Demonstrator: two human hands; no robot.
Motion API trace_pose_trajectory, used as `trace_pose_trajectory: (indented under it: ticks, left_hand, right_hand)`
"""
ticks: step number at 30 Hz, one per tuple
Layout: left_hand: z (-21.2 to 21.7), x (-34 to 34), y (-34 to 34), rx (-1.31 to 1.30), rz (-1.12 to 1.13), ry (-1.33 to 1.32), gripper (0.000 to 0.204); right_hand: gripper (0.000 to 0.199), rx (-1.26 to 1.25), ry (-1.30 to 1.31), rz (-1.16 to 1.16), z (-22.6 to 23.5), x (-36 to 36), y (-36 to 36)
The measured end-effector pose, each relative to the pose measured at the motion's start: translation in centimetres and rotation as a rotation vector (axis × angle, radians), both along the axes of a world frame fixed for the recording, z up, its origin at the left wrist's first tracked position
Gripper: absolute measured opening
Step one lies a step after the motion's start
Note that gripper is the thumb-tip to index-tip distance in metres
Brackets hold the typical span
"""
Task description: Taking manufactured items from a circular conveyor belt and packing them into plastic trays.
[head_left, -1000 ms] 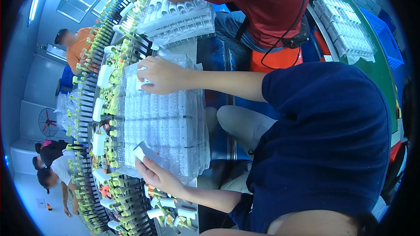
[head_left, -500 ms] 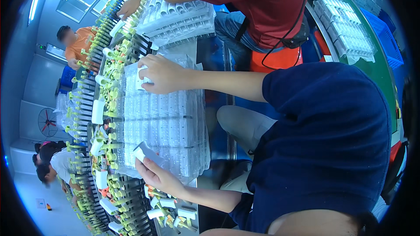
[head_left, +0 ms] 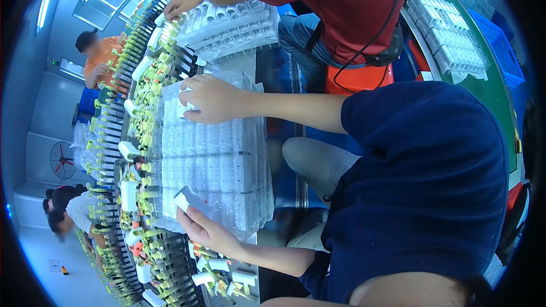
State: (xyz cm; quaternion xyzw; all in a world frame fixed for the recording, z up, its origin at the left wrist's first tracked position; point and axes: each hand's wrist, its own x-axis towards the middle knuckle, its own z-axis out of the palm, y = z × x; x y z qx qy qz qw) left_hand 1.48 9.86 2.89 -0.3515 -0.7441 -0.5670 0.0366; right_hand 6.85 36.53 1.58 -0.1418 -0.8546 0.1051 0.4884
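Observation:
My left hand [head_left: 210,233] pinches a white curved plastic cover [head_left: 193,200] between thumb and fingers, held over the near-left corner of a stack of clear plastic trays [head_left: 256,193]. The trays hold rows of white parts. My right hand [head_left: 213,99] curls palm-down over the far end of the same stack. Its fingers close round a white plastic piece [head_left: 186,102], mostly hidden under them.
A conveyor with yellow-green pegs [head_left: 108,136] runs past the stack, carrying white covers [head_left: 129,196]. Loose yellow-green and white parts [head_left: 227,278] lie below my left hand. A co-worker in red [head_left: 324,11] sits alongside another tray stack [head_left: 227,28].
The white covers on the conveyor have shifted down the picture. The red-shirted co-worker's hand has moved slightly, and a person in orange has raised a hand. My hands look nearly still.

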Motion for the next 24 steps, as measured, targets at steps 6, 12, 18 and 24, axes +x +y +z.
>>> trace_pose_trajectory:
  ticks: [6,12,18,24]
  left_hand:
    - [0.04,0.3,0.15,0.023,0.012,-0.011,0.042]
    - [-0.04,0.14,0.3,0.042,-0.001,-0.009,0.043]
    - [-0.18,0.14,0.23,0.041,0.016,-0.009,0.043]
    - [0.04,0.23,0.24,0.034,0.004,-0.016,0.041]
  right_hand:
    - [0.027,0.01,0.021,-0.006,-0.06,-0.07,-0.06]
    - [0.027,0.016,0.008,-0.008,0.1,0.16,0.17]
    - [0.021,-0.055,-0.043,0.014,0.4,0.18,-0.27]
    - [0.026,-0.003,0.017,0.0,-0.09,-0.02,0.09]
